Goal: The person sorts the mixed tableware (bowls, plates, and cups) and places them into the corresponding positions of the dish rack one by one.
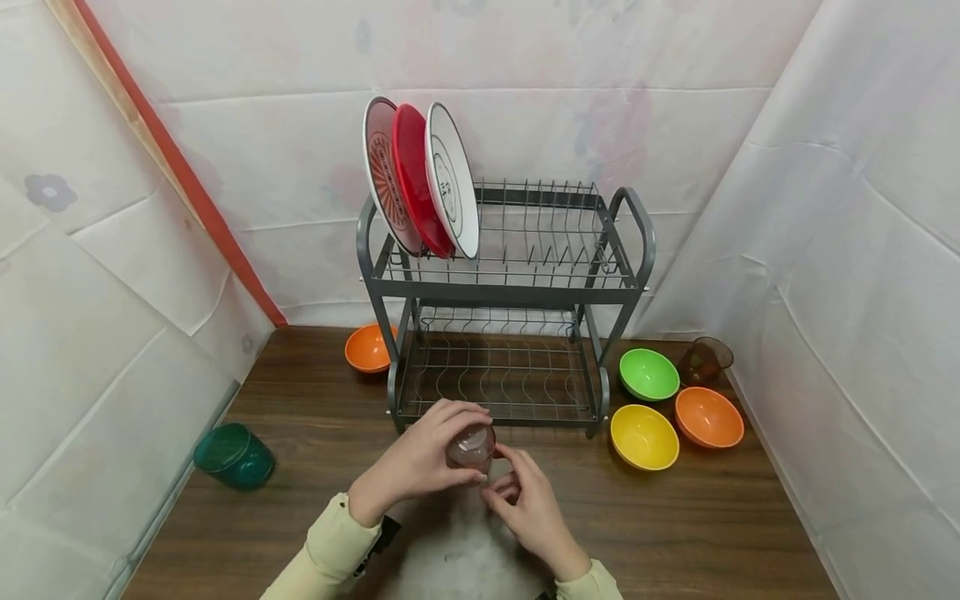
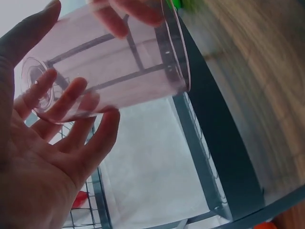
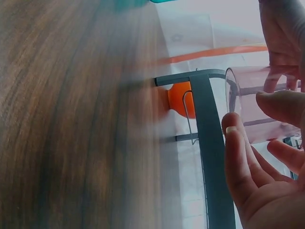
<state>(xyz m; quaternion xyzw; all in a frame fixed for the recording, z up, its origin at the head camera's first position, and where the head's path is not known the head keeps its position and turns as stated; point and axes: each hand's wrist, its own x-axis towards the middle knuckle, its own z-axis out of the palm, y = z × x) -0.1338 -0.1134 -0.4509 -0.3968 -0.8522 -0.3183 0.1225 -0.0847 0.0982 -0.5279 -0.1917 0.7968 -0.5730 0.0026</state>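
A clear pinkish drinking glass (image 1: pixel 471 450) is held upside down in front of the dish rack (image 1: pixel 506 294), its base toward the head camera. My left hand (image 1: pixel 420 457) grips it around the base end, thumb on the near side and fingers on the far side. At its right side my right hand (image 1: pixel 531 508) holds the glass near the rim with thumb and fingertips. In the left wrist view the glass (image 2: pixel 138 90) lies across the fingers, its open rim pointing right. The right wrist view shows the rim of the glass (image 3: pixel 232 88) beside my right thumb (image 3: pixel 281 106).
Three plates, including a red one (image 1: pixel 418 179), stand in the rack's upper left. A teal glass (image 1: pixel 236 456) lies tilted at left; an orange bowl (image 1: pixel 367 348) is beside the rack. Green (image 1: pixel 648 374), yellow (image 1: pixel 644 437) and orange bowls (image 1: pixel 708 417) and a brown glass (image 1: pixel 705 361) are at right.
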